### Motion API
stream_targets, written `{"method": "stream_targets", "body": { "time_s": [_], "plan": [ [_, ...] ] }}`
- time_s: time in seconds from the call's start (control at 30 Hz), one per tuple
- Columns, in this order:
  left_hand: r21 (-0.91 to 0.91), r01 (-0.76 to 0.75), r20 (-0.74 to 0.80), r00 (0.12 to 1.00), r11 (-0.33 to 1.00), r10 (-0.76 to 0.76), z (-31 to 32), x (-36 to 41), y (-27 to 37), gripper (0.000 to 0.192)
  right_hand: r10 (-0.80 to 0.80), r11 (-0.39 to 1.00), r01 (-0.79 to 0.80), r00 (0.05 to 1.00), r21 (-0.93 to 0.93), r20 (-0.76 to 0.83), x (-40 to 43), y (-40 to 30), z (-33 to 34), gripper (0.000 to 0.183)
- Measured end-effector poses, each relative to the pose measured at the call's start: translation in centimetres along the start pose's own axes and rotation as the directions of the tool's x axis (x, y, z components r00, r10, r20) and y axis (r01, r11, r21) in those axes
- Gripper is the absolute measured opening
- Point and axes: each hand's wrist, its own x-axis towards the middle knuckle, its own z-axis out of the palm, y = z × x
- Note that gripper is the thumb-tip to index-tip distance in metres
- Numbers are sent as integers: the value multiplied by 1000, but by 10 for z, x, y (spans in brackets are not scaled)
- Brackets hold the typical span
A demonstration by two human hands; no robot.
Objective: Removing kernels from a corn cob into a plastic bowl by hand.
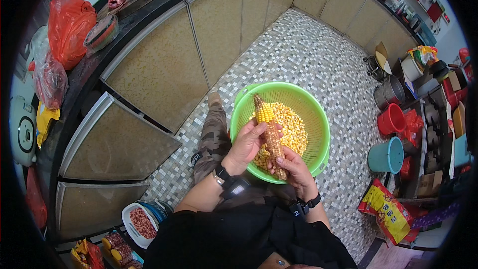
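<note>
A mostly stripped corn cob (pixel 273 144) is held in both hands above a green plastic colander (pixel 317 119). Yellow kernels (pixel 265 113) still cover a band near its far end, below a dark tip; the rest is bare brown cob. My left hand (pixel 244 144) grips the cob around its middle, thumb on top near the edge of the kernels. Lower down, my right hand (pixel 295 168) holds the near end between thumb and fingers. Loose corn kernels (pixel 293 125) lie heaped in the colander, which sits close against my body.
Cabinets (pixel 220 30) line the left, one door (pixel 119 138) standing ajar. A white basket (pixel 130 228) of reddish pieces is at lower left. At right are a blue bucket (pixel 384 155), a red bucket (pixel 391 118), a shelf and a yellow-red bag (pixel 388 213). Mosaic flooring (pixel 283 48) surrounds the colander.
</note>
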Motion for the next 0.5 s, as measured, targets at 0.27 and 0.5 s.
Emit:
{"method": "stream_targets", "body": {
  "time_s": [0.27,0.5],
  "plan": [
    [1,6,22,1000,1000,-6,-3,1,-1,50,-1,1000,1,1000,8,-12,0,-1,1,33],
    [29,17,13,1000,999,-17,-2,0,0,49,-3,1000,3,1000,15,-3,0,-1,1,32]
  ]
}}
